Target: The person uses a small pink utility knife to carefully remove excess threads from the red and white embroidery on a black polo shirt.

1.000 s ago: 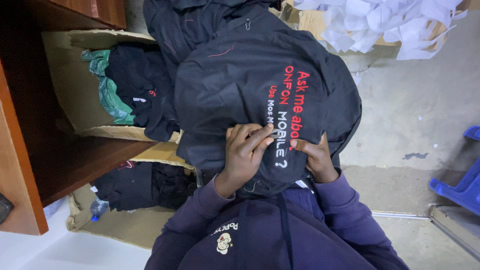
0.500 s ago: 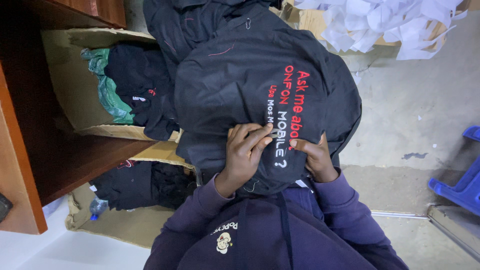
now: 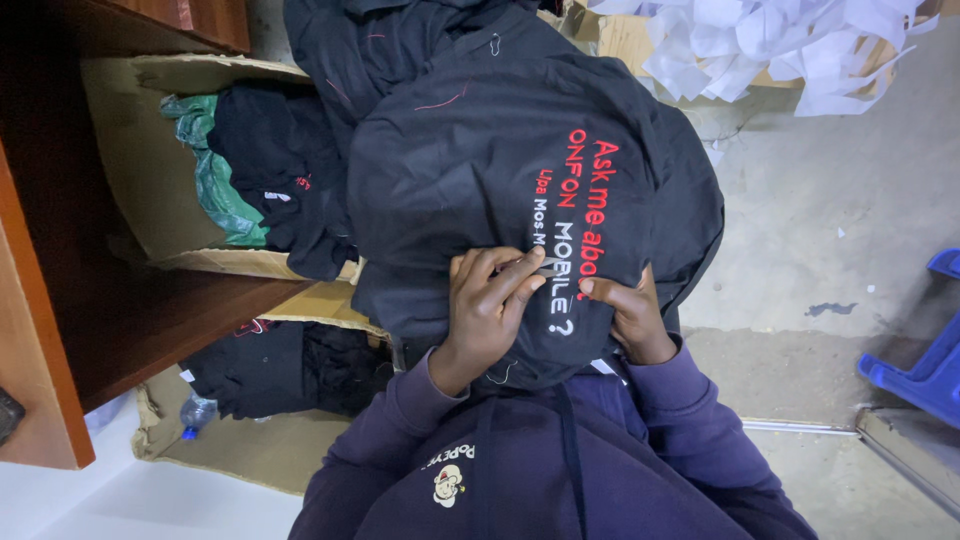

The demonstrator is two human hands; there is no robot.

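Seen from above the lap, everything is placed from the black garment with red and white lettering:

Black garment [image 3: 500,190]: one, draped over the person's lap and knees, lettering facing up at its near side.

Hands: two, both bare, both on the near edge of that garment, close to the lettering.

Left hand [image 3: 490,305]: fingers curled, pinching a small thin metal tool [image 3: 535,264] against the cloth beside the white letters; what kind of tool it is I cannot tell for sure.

Right hand [image 3: 625,315]: fingers bent, thumb and forefinger nipping a fold of the garment just right of the letters, holding it taut.

Purple sleeves [image 3: 690,430]: two, coming up from the bottom edge to the garment.

Cardboard boxes: two showing left of the garment; the upper box [image 3: 130,170] holds dark clothes and one green piece [image 3: 215,180], the lower box [image 3: 260,450] holds more black clothes and one plastic bottle [image 3: 197,412].

Wooden shelf [image 3: 60,300]: one, left of the boxes.

White paper scraps [image 3: 760,45]: one heap, beyond the garment to the right.

Blue plastic thing [image 3: 920,350]: one, well to the right of the garment on the concrete floor.

Change: both hands sit where they were half a second ago; garment unmoved.
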